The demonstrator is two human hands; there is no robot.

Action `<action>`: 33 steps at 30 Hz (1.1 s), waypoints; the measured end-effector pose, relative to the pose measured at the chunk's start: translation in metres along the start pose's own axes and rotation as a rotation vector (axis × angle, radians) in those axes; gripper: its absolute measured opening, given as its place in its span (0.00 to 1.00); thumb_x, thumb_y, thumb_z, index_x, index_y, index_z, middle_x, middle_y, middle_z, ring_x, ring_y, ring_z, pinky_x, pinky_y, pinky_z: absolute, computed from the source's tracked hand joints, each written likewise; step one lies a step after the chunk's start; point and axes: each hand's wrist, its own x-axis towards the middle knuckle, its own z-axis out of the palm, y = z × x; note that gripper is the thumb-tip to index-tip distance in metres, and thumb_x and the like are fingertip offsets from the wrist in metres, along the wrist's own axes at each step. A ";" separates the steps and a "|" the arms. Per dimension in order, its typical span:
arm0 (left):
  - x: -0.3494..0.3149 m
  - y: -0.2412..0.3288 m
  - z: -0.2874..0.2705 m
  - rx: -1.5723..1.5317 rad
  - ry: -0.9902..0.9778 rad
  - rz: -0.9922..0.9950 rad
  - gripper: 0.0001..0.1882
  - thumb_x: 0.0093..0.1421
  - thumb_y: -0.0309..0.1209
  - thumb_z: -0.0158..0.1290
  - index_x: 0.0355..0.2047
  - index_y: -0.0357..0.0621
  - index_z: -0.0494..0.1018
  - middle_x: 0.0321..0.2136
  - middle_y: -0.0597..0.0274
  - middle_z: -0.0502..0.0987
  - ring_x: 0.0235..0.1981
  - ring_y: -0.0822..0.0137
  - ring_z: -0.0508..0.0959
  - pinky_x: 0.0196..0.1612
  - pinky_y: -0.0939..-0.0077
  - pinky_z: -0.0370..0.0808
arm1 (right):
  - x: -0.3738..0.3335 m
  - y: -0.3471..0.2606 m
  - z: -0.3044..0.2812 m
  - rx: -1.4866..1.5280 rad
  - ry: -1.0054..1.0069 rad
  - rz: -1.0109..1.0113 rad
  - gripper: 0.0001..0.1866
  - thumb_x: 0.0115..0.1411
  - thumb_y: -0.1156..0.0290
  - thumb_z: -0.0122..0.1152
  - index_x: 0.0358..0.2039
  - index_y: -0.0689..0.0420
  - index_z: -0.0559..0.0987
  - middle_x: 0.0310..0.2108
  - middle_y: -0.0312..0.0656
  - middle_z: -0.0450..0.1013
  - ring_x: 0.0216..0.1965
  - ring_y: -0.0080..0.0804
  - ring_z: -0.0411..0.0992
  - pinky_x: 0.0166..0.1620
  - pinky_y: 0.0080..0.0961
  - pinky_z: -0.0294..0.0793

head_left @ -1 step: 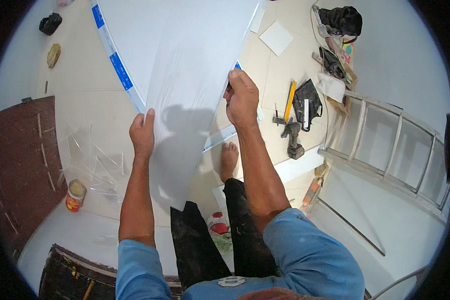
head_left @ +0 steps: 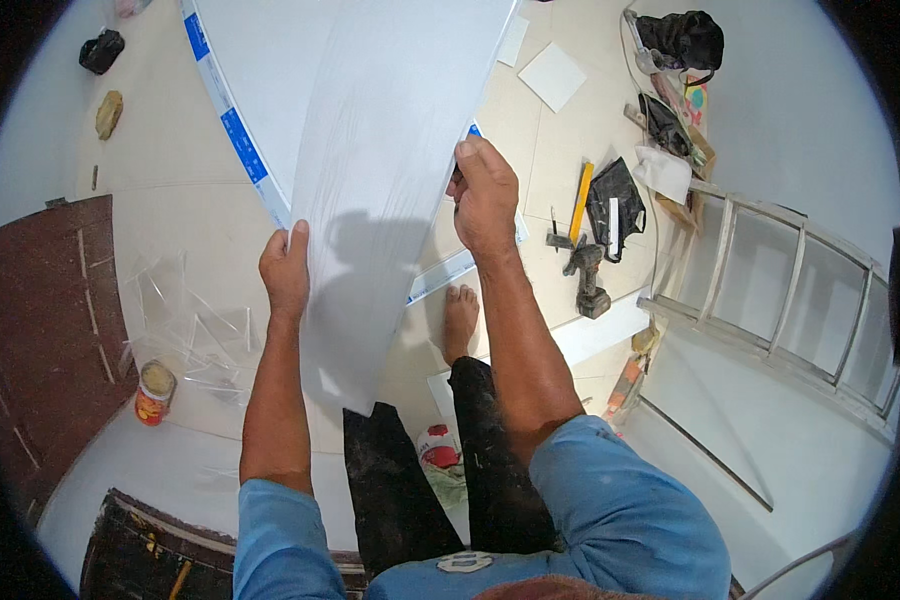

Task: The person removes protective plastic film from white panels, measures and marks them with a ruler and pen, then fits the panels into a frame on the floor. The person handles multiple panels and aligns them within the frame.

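Observation:
A long, glossy white panel (head_left: 370, 150) is held up in front of me, its pointed near end reaching down to my trouser leg. Blue-and-white printed film (head_left: 240, 140) runs along its left edge. My left hand (head_left: 285, 270) grips that left edge, with the thumb on the upper face. Higher up on the opposite edge, my right hand (head_left: 487, 195) is closed round the panel, its fingers partly hidden underneath. My shadow falls across the panel's lower half, and its far end runs out of the picture at the top.
At right, a cordless drill (head_left: 590, 280), a hammer (head_left: 570, 240), a yellow level (head_left: 582, 200) and a black bag (head_left: 616, 205) lie on the tiled floor, with a ladder (head_left: 770, 290) beyond. Clear plastic scraps (head_left: 195, 330) and a red jar (head_left: 154, 392) are at left. A brown door (head_left: 55, 310) stands farther left.

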 end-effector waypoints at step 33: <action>-0.023 -0.244 0.034 0.850 0.215 0.105 0.32 0.57 0.46 0.71 0.55 0.39 0.78 0.46 0.48 0.84 0.51 0.49 0.81 0.59 0.54 0.74 | -0.015 0.272 -0.262 0.141 0.783 0.471 0.31 0.77 0.50 0.52 0.65 0.66 0.71 0.66 0.51 0.70 0.64 0.49 0.69 0.68 0.50 0.66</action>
